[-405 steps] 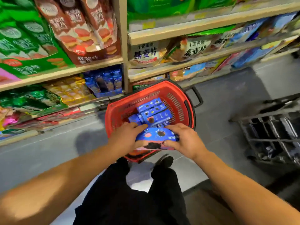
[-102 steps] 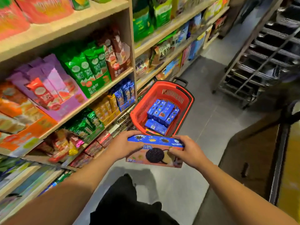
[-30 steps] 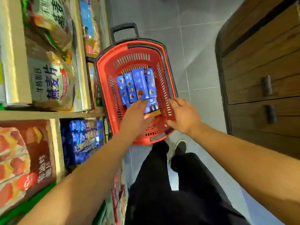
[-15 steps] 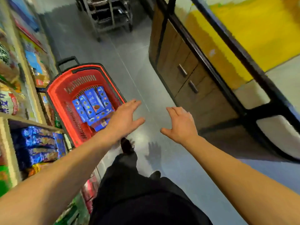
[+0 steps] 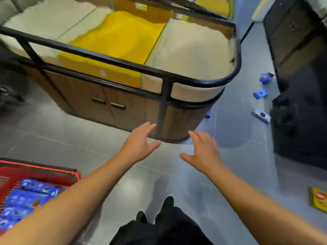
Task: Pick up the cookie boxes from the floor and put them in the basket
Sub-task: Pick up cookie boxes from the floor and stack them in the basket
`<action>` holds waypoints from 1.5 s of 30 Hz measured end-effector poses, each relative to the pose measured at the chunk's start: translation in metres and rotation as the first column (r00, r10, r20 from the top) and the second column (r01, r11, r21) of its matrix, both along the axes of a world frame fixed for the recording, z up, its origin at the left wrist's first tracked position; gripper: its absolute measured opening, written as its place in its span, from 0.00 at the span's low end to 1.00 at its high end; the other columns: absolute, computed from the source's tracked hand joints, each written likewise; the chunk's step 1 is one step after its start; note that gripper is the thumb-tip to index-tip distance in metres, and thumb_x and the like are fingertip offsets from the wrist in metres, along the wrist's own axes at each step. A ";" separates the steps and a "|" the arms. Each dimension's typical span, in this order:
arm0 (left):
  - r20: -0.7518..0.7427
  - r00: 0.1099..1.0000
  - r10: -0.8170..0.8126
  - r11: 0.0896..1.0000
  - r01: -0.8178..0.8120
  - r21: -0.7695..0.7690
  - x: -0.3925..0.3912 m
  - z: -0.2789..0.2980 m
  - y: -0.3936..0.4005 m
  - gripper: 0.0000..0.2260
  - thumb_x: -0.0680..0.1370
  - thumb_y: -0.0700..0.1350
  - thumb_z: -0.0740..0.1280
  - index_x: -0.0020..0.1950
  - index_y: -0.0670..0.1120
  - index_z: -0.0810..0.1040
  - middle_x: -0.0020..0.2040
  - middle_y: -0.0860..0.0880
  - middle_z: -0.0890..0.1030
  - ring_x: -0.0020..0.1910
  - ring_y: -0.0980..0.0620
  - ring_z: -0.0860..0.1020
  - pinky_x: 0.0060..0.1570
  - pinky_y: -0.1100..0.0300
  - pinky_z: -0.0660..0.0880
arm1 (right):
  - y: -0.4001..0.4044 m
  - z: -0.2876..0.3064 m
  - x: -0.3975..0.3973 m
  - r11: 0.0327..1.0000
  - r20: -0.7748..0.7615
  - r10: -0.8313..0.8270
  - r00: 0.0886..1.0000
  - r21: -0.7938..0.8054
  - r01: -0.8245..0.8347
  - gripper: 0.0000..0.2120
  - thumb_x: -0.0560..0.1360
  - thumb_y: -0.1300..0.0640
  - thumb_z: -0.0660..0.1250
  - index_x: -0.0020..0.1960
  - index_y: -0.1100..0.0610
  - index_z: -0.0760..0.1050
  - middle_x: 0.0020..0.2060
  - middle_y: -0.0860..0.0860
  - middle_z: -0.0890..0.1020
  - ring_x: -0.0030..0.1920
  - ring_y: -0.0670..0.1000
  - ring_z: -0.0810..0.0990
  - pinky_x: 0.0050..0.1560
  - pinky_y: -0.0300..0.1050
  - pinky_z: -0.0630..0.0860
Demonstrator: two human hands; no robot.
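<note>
At lower left on the floor, the red basket point(image 5: 40, 171) already holds several blue cookie boxes point(image 5: 26, 197). Left hand point(image 5: 138, 144) and right hand point(image 5: 201, 152) hover empty, fingers spread wide. Remaining boxes point(image 5: 261, 116) lie along the floor's right edge, beside the dark cabinet point(image 5: 300, 103). Recommended: walk round the grain counter point(image 5: 123, 85), take the nearest box first with both hands.

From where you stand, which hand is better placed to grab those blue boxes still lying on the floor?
The right hand, probably. Both hands are open and empty, but the loose cookie boxes lie ahead on the right side, while the left hand sits nearer the red basket on the left.
</note>
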State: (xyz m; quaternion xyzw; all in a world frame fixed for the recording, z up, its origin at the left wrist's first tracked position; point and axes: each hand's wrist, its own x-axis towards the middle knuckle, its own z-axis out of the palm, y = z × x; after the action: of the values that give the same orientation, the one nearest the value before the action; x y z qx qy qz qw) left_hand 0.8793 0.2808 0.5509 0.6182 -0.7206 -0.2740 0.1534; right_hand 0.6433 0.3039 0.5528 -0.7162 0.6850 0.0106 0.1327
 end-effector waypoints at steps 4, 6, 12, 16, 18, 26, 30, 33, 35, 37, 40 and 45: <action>-0.025 0.989 -0.144 0.989 0.143 -0.028 -0.067 0.016 -0.007 0.29 0.76 0.56 0.67 0.75 0.52 0.65 0.76 0.50 0.64 0.74 0.52 0.62 0.70 0.59 0.59 | 0.030 0.009 -0.056 0.986 -0.028 -0.158 0.987 -0.052 0.157 0.39 0.69 0.36 0.67 0.75 0.50 0.61 0.71 0.48 0.67 0.72 0.54 0.63 0.69 0.53 0.62; -0.029 0.979 -0.202 0.979 0.202 -0.023 -0.095 0.020 -0.009 0.29 0.76 0.56 0.67 0.75 0.52 0.64 0.76 0.50 0.64 0.74 0.52 0.62 0.70 0.60 0.58 | 0.040 0.011 -0.079 0.975 -0.014 -0.217 0.976 -0.053 0.216 0.40 0.70 0.35 0.67 0.75 0.50 0.60 0.73 0.48 0.66 0.73 0.54 0.62 0.69 0.52 0.63; -0.020 0.954 -0.298 0.954 0.297 -0.047 -0.205 0.029 -0.019 0.28 0.77 0.54 0.67 0.75 0.50 0.65 0.76 0.49 0.65 0.74 0.51 0.62 0.72 0.57 0.57 | 0.057 0.003 -0.175 0.940 0.030 -0.337 0.941 -0.046 0.338 0.42 0.70 0.34 0.67 0.77 0.49 0.57 0.75 0.48 0.63 0.75 0.54 0.60 0.72 0.53 0.62; 0.001 0.961 -0.275 0.960 0.275 -0.047 -0.283 0.028 -0.032 0.29 0.77 0.54 0.67 0.75 0.48 0.64 0.75 0.48 0.65 0.74 0.51 0.62 0.72 0.58 0.57 | 0.052 0.003 -0.256 0.934 0.042 -0.353 0.935 -0.051 0.355 0.42 0.70 0.35 0.67 0.77 0.49 0.56 0.75 0.48 0.62 0.76 0.54 0.59 0.73 0.54 0.59; 0.006 0.965 -0.263 0.964 0.263 -0.036 -0.318 0.027 -0.037 0.30 0.76 0.55 0.67 0.75 0.48 0.64 0.75 0.48 0.65 0.74 0.51 0.62 0.73 0.57 0.57 | 0.046 0.005 -0.298 0.934 0.038 -0.350 0.936 -0.069 0.352 0.41 0.70 0.35 0.67 0.77 0.49 0.57 0.74 0.48 0.63 0.75 0.54 0.60 0.73 0.53 0.61; -0.025 0.981 -0.194 0.981 0.193 -0.030 -0.435 0.033 -0.066 0.30 0.76 0.56 0.67 0.75 0.48 0.65 0.74 0.49 0.66 0.73 0.52 0.63 0.71 0.61 0.57 | 0.003 0.014 -0.433 0.946 -0.009 -0.323 0.946 -0.037 0.323 0.41 0.71 0.35 0.67 0.77 0.49 0.56 0.75 0.49 0.62 0.76 0.55 0.60 0.75 0.54 0.59; -0.051 0.984 -0.173 0.985 0.172 -0.021 -0.485 0.033 -0.108 0.29 0.77 0.53 0.67 0.75 0.47 0.64 0.74 0.49 0.66 0.73 0.52 0.63 0.70 0.61 0.57 | -0.050 0.013 -0.477 0.961 -0.010 -0.275 0.962 -0.046 0.274 0.41 0.71 0.36 0.67 0.77 0.50 0.56 0.75 0.49 0.63 0.75 0.54 0.60 0.74 0.53 0.59; -0.053 0.988 -0.146 0.989 0.147 0.000 -0.518 0.026 -0.147 0.29 0.77 0.54 0.67 0.75 0.47 0.64 0.74 0.49 0.66 0.73 0.52 0.64 0.70 0.60 0.58 | -0.096 0.010 -0.503 0.972 -0.001 -0.232 0.973 -0.043 0.232 0.41 0.71 0.37 0.67 0.77 0.50 0.56 0.75 0.49 0.62 0.75 0.54 0.59 0.74 0.52 0.59; -0.056 0.989 -0.134 0.991 0.135 0.012 -0.541 0.019 -0.182 0.29 0.76 0.53 0.68 0.75 0.47 0.64 0.74 0.49 0.67 0.72 0.51 0.65 0.70 0.59 0.59 | -0.135 0.004 -0.524 0.977 0.003 -0.210 0.978 -0.041 0.210 0.41 0.71 0.37 0.67 0.77 0.50 0.56 0.75 0.49 0.62 0.75 0.54 0.59 0.74 0.52 0.59; -0.053 0.990 -0.133 0.991 0.134 0.016 -0.564 0.013 -0.221 0.28 0.76 0.52 0.68 0.74 0.46 0.65 0.72 0.48 0.69 0.70 0.50 0.67 0.68 0.59 0.61 | -0.177 0.000 -0.546 0.980 -0.008 -0.198 0.980 -0.037 0.197 0.41 0.71 0.37 0.68 0.78 0.50 0.56 0.75 0.49 0.62 0.75 0.54 0.59 0.74 0.52 0.58; -0.063 0.992 -0.111 0.992 0.114 0.053 -0.596 0.005 -0.283 0.28 0.75 0.52 0.69 0.73 0.46 0.67 0.71 0.47 0.71 0.68 0.49 0.70 0.66 0.59 0.63 | -0.241 -0.004 -0.579 0.980 -0.020 -0.197 0.980 -0.003 0.197 0.42 0.71 0.36 0.67 0.78 0.50 0.55 0.76 0.50 0.62 0.75 0.54 0.59 0.75 0.53 0.58; -0.038 0.993 -0.114 0.991 0.117 0.070 -0.638 0.001 -0.372 0.28 0.76 0.52 0.69 0.73 0.45 0.66 0.71 0.47 0.70 0.69 0.49 0.69 0.66 0.59 0.63 | -0.332 0.000 -0.619 0.986 -0.022 -0.167 0.986 0.021 0.167 0.42 0.71 0.36 0.67 0.78 0.49 0.55 0.77 0.50 0.61 0.76 0.54 0.58 0.76 0.54 0.57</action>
State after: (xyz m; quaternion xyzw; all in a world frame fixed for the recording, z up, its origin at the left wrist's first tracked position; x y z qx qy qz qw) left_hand 0.2417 -0.0916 0.5521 0.5758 -0.7421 -0.3187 0.1272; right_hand 0.0238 -0.0286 0.5523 -0.6546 0.7437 0.0145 0.1345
